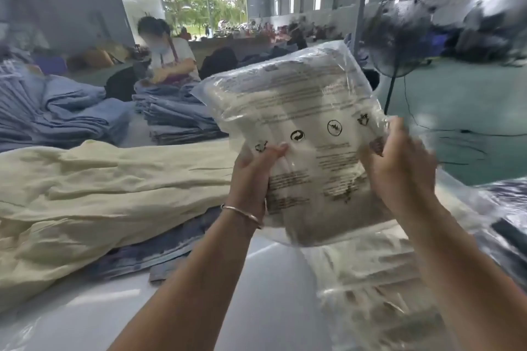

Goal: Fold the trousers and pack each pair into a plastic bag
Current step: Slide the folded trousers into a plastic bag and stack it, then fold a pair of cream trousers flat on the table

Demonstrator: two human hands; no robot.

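Both hands are gripping the plastic bag [296, 111] of cream trousers, held up above the tabletop [271, 279]: left hand [253, 177] and right hand [399, 162] clutching its lower edges. It looks soft, light, slippery; sides seem safest.

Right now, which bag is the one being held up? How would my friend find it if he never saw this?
Start at the big heap of cream trousers lying loose on the white table. Just right of it, the left hand and the right hand grip a clear plastic bag in the air. It alone is lifted, with folded cream cloth inside and black round symbols printed across it.
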